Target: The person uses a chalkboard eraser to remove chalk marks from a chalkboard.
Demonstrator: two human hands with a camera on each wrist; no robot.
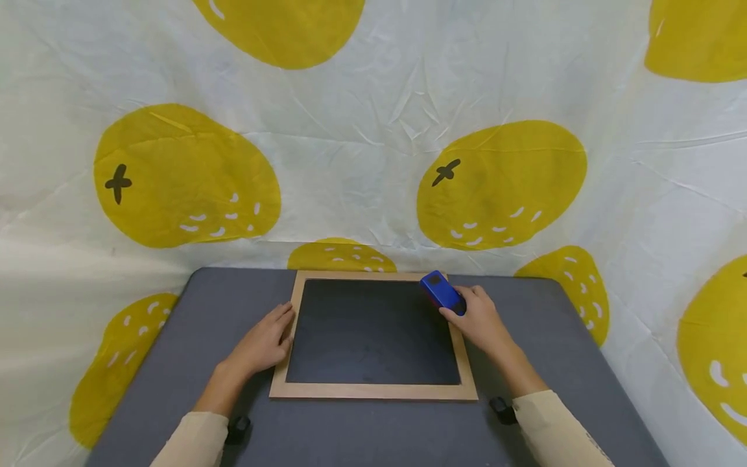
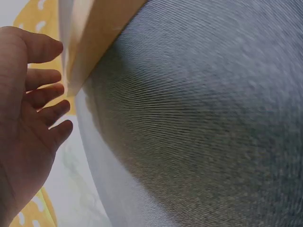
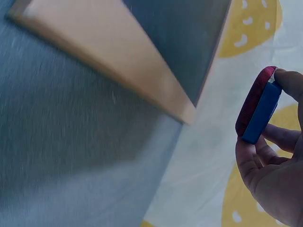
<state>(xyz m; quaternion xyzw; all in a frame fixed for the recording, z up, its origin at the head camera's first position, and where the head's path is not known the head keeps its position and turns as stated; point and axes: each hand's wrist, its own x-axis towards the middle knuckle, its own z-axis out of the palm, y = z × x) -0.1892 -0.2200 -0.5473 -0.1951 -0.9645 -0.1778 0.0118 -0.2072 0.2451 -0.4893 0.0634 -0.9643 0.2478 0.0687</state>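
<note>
A small chalkboard (image 1: 373,334) in a light wooden frame (image 1: 373,390) lies on the grey table. My right hand (image 1: 480,322) pinches a blue board eraser (image 1: 441,292) over the board's upper right corner. In the right wrist view the eraser (image 3: 262,111) shows a red felt pad, held between thumb and fingers, raised off the frame. My left hand (image 1: 264,338) rests at the left side of the wooden frame with relaxed fingers. The left wrist view shows this hand (image 2: 31,104) with its fingers spread along the frame's edge (image 2: 94,38).
The grey table (image 1: 554,350) extends on both sides of the board. Behind it hangs a white cloth (image 1: 350,175) printed with yellow fruit shapes. A black wrist device (image 1: 238,429) is near the left sleeve, another black device (image 1: 503,410) near the right.
</note>
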